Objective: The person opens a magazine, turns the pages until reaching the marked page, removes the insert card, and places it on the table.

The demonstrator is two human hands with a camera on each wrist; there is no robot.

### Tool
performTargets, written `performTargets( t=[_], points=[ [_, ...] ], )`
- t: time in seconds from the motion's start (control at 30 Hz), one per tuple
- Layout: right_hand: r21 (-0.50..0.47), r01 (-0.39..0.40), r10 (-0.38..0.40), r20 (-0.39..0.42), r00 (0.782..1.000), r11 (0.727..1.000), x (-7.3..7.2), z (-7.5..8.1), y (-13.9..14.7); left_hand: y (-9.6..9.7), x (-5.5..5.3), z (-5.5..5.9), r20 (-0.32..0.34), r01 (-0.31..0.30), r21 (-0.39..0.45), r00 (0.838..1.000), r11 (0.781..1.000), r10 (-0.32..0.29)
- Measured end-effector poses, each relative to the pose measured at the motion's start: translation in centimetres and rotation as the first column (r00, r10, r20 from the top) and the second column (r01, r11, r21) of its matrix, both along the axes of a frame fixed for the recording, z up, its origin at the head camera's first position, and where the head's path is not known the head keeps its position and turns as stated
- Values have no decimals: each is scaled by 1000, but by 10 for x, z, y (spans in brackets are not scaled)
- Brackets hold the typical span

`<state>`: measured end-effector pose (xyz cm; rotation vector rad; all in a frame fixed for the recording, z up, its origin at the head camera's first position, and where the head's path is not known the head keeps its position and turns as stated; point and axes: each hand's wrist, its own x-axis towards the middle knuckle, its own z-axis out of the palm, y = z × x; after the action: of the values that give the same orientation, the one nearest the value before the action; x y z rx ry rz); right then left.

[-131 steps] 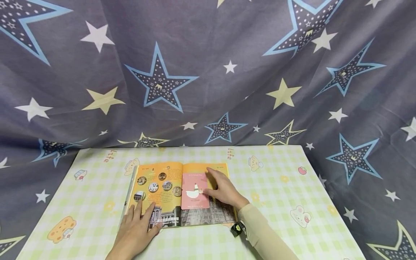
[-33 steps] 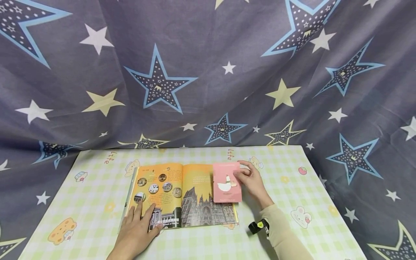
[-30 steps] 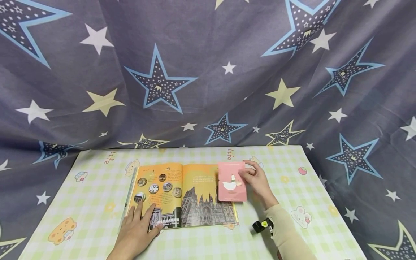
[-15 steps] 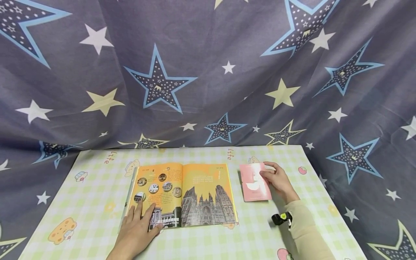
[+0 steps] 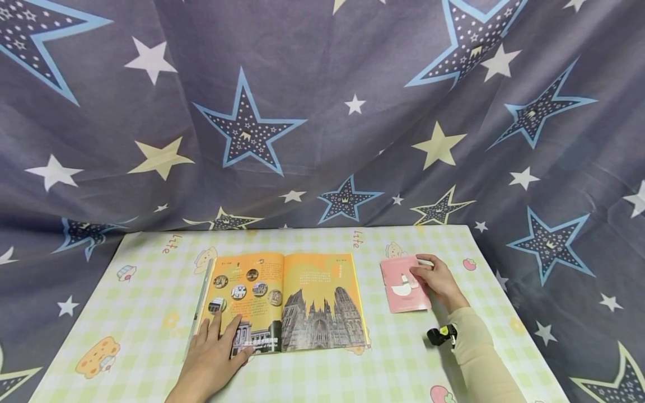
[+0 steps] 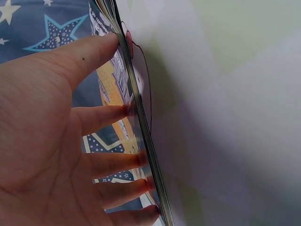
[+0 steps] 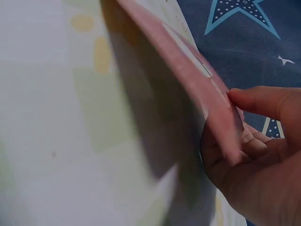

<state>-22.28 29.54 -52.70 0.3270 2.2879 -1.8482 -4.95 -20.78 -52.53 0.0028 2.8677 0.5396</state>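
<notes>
An open picture book (image 5: 322,313) with orange pages and a large cathedral picture lies on the table. My left hand (image 5: 209,355) rests on its lower left page with fingers spread. In the left wrist view the fingertips of the left hand (image 6: 51,127) press down on the page, above the edges of the stacked sheets. To the right of the book, my right hand (image 5: 440,282) pinches a pink card (image 5: 403,299) with a white bird on it by its right edge. The right wrist view has the thumb on top of the pink card (image 7: 188,80) and other fingers beneath, with its near edge raised off the tablecloth.
The table bears a green-and-white checked cloth (image 5: 302,380) with cartoon prints. Behind it and to the right hangs a dark curtain (image 5: 322,145) with stars. A black strap-like device (image 5: 442,334) sits at the right wrist.
My right hand has carried the pink card rightward, from over the book's right page to beside the book, lowering it toward the cloth. My left hand has stayed in place.
</notes>
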Motion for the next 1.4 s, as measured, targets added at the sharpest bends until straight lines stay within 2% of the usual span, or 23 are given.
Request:
performTargets(
  t=[0.17,0.3,0.37,0.47,0.57,0.7,0.83,0.93,1.13,1.27,1.4],
  points=[
    [61,5,-5,-4,1000,998,-2,-1,0,0,0,0,-8,2,0,1000,1000,-2],
    [175,-14,17,-15,1000,984,-3,-2,1,0,0,0,-17,6,0,1000,1000,-6],
    [271,-33,42,-27,999,962,-3,-1,1,-1,1,0,-16,6,2,1000,1000,-6],
    [408,-66,91,-41,995,911,-3,1,1,-1,1,0,-12,3,3,1000,1000,-3],
    [490,-81,122,-52,991,868,-1,5,1,-1,0,0,-5,2,4,1000,1000,-2],
    [521,-72,123,-65,990,850,0,8,1,-2,-1,-2,-6,2,4,1000,1000,-2],
    [509,-49,108,-86,990,859,2,10,2,-2,0,-3,-18,3,10,1000,1000,-3],
    [489,-12,90,-137,986,872,6,13,0,-1,0,-3,-17,1,14,1000,1000,-1],
    [457,69,63,-268,961,887,26,21,-17,-1,-1,-2,-30,4,4,1000,1000,-4],
    [387,98,44,-341,939,917,41,26,-37,-2,-2,1,-25,-2,5,1000,1000,2],
    [296,82,41,-387,921,952,57,30,-57,1,0,6,-40,-8,26,999,1000,9]
  ],
)
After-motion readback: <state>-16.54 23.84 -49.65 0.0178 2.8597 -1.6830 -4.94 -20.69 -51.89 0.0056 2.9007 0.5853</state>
